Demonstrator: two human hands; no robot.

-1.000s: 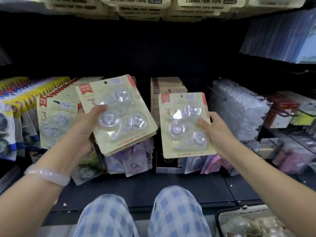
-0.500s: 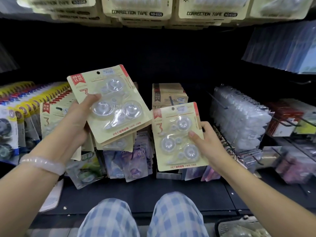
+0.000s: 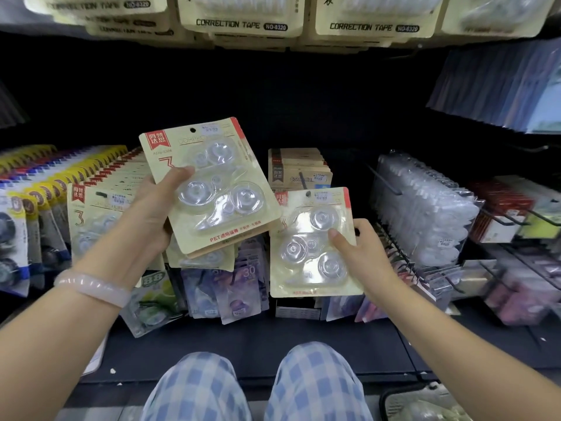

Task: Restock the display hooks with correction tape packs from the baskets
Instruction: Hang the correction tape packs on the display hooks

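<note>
Since a second ago our right hand (image 3: 361, 253) has lowered its correction tape pack (image 3: 314, 243) — thumb pinching the blister front, below the hook row (image 3: 299, 171). Our left hand (image 3: 148, 214) grips a small stack of packs (image 3: 209, 185), tilted, beside it.

A dark shelf (image 3: 273, 344) runs across the bottom of the display. Leaning on it at the left are a green-printed pack (image 3: 151, 299) and, just beside it, purple packs (image 3: 239, 287) marked 30. Right of those a low black-and-white box (image 3: 296, 308) stands on the shelf, with pink packs (image 3: 368, 309) beside it. Further right, clear bags with pinkish contents (image 3: 522, 296) seem to rest on the shelf too, though blur makes that uncertain. Pale specks (image 3: 113, 371) lie near its front left edge.
</note>
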